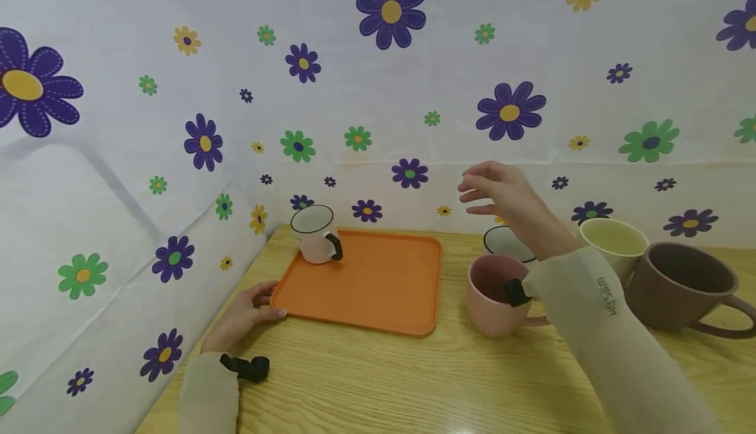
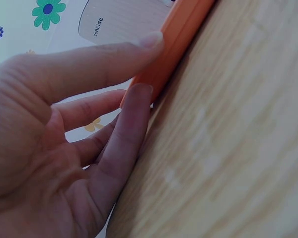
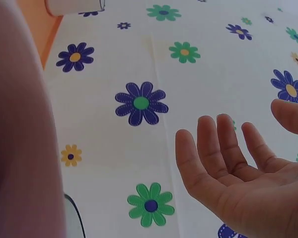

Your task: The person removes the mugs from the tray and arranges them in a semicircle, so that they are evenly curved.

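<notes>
In the head view my left hand [image 1: 241, 317] holds the near left corner of an orange tray [image 1: 384, 296]. The left wrist view has its thumb and fingers about the tray's rim [image 2: 170, 52]. On the tray's far left corner stands a white mug [image 1: 313, 240] with a dark rim and black handle. My right hand [image 1: 502, 199] is in the air above another white dark-rimmed mug [image 1: 502, 240], fingers loosely bent, holding nothing. Below the right wrist is a pink mug [image 1: 493, 303]. The right sleeve partly covers several mugs.
A pale yellow mug [image 1: 614, 237] and a large brown mug [image 1: 679, 289] stand at the right of the wooden table [image 1: 378, 381]. Behind the table hangs a white flowered cloth [image 1: 449, 73], which also runs along the left side.
</notes>
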### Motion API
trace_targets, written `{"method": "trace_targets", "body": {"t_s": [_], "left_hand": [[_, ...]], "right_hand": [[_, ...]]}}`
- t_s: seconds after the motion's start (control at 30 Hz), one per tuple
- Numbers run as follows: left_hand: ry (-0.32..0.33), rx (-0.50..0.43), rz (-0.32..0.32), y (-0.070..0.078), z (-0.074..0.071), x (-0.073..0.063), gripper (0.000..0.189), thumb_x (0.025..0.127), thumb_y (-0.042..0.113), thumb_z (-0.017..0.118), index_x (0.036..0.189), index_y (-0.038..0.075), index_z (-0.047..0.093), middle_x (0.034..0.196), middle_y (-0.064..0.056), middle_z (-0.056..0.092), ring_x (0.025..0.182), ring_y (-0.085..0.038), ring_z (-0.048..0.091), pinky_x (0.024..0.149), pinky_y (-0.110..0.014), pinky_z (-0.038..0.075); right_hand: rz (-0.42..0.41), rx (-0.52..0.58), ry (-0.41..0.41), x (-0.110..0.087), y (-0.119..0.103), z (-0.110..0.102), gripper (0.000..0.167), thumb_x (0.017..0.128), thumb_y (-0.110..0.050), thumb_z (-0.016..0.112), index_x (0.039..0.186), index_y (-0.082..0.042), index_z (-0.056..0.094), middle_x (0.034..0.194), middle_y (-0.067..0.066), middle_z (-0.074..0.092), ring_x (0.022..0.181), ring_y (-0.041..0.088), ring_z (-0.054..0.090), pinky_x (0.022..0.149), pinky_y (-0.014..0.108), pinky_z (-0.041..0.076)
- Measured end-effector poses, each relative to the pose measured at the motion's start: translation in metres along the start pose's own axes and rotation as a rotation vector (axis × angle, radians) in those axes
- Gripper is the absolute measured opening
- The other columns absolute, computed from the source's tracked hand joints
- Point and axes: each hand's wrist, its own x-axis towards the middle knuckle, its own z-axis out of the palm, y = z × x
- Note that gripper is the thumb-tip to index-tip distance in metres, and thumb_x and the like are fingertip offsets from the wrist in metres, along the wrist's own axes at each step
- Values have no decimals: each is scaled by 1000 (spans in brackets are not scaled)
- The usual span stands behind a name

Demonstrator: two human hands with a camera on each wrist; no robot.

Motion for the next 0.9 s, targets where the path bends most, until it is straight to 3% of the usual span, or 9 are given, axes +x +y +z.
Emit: {"method": "trace_targets", "body": {"t_s": [0.17, 0.47, 0.7, 0.9], "left_hand": [[-7, -1, 4, 0, -1, 1, 75, 89, 13, 79, 149, -11, 40, 134, -29, 58, 120, -39, 59, 104, -49, 43], [5, -11, -11, 1, 1, 0, 76, 88, 13, 80, 149, -11, 41, 136, -28, 56, 119, -37, 59, 99, -39, 46], [8, -17, -18, 1, 2, 2, 76, 88, 13, 79, 149, -11, 40, 136, -28, 56, 118, -37, 59, 101, -46, 44], [6, -11, -22, -2, 2, 3, 76, 89, 13, 79, 149, -11, 39, 138, -29, 54, 119, -37, 58, 99, -44, 46]], "right_hand": [[7, 35, -16, 3, 0, 14, 39, 108, -23, 50, 136, 5, 45, 127, 23, 53, 117, 34, 57, 100, 41, 49], [7, 82, -56, 12, -2, 42, 39, 108, -19, 50, 137, 7, 44, 127, 26, 55, 115, 36, 59, 102, 45, 48], [30, 96, -90, 20, 4, 67, 35, 108, -18, 51, 133, 5, 48, 127, 26, 58, 111, 34, 61, 100, 46, 49], [79, 123, -91, 25, 11, 91, 32, 107, -18, 53, 131, 4, 53, 125, 26, 60, 113, 36, 62, 100, 47, 49]]}}
